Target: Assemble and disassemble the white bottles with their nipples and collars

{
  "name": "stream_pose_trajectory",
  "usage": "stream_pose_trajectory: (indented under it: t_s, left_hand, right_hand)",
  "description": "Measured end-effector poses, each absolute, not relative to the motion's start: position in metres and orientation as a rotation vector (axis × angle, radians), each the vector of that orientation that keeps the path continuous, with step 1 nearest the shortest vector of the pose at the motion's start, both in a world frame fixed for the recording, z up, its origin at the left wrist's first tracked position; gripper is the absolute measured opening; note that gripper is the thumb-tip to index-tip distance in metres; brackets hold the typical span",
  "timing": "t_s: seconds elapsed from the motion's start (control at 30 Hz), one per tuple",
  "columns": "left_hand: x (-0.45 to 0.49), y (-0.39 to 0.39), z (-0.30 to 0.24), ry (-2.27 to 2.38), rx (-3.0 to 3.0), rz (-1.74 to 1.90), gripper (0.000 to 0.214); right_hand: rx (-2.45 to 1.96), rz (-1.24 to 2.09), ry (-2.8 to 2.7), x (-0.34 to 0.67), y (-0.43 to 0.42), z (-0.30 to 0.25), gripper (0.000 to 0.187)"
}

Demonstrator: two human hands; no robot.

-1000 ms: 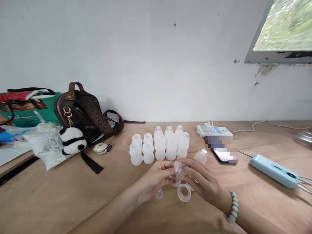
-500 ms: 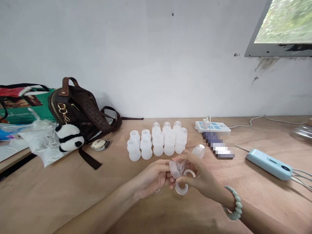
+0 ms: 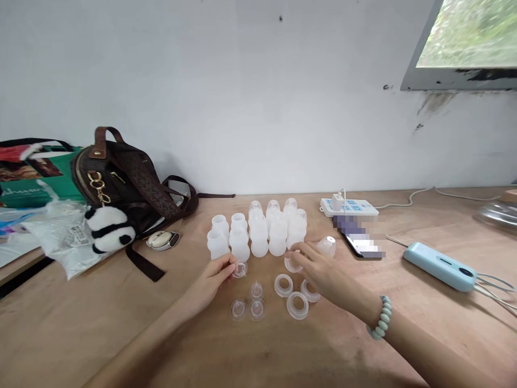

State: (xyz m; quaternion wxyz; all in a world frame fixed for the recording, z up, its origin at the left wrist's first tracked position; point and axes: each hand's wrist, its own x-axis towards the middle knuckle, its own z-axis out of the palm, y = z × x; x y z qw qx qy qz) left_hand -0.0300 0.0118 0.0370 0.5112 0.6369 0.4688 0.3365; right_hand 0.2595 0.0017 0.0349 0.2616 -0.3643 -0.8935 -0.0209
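My left hand [image 3: 218, 275] is closed, with thumb and forefinger pinching a clear bottle nipple [image 3: 241, 270] just in front of the bottles. My right hand [image 3: 317, 269] curls over a translucent collar ring [image 3: 292, 265], its fingertips on the ring's far side and partly hiding it. Three more nipples [image 3: 257, 309] stand tip up on the table near my left hand. Below my right hand lie three loose collar rings [image 3: 298, 306], one partly covered by the hand. Milky baby bottles [image 3: 239, 247] stand in rows behind; the two columns at the left are open-topped, and the others carry clear domed caps.
A clear cap [image 3: 327, 246] sits beyond my right hand. Farther right are a phone [image 3: 363, 242], a white power strip [image 3: 355, 207] and a light-blue device [image 3: 438, 265] with cables. At left are a brown backpack [image 3: 121, 178], a panda plush [image 3: 109, 230] and a mouse-like item [image 3: 159, 240].
My hands have moved apart from the nipple and ring they held together. The left now has a nipple near the bottles; the right has shifted forward with its fingers on a ring.
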Motion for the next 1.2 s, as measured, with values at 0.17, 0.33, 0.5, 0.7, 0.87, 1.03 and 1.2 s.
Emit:
stream_pose_trajectory:
  t_s: [0.17, 0.33, 0.5, 0.7, 0.87, 1.03, 1.2]
  left_hand:
    - [-0.048, 0.010, 0.020, 1.252, 1.687, 0.808, 0.035]
    - [-0.048, 0.007, 0.010, 1.358, 1.800, 0.789, 0.027]
    - [-0.036, 0.003, 0.013, 1.380, 1.894, 0.740, 0.018]
    - [-0.030, 0.003, 0.010, 1.353, 2.012, 0.749, 0.015]
    - [-0.032, -0.001, 0.001, 1.353, 2.132, 0.769, 0.018]
    - [-0.033, -0.006, -0.003, 1.375, 2.250, 0.749, 0.023]
    - [-0.034, -0.007, -0.005, 1.398, 2.335, 0.758, 0.021]
  right_hand:
    - [-1.014, -0.212, -2.635, 0.257, 0.003, 0.025, 0.040]
    - [-1.033, -0.203, -2.678, 0.258, 0.007, 0.023, 0.030]
    - [-0.967, -0.256, -2.589, 0.256, 0.006, 0.027, 0.026]
    - [-0.844, -0.400, -2.337, 0.249, 0.010, 0.038, 0.026]
    - [-0.983, -0.616, -2.239, 0.234, 0.033, 0.075, 0.025]
    - [-1.098, -0.645, -2.332, 0.200, 0.059, 0.103, 0.021]
    - [-1.168, -0.607, -2.415, 0.176, 0.069, 0.098, 0.018]
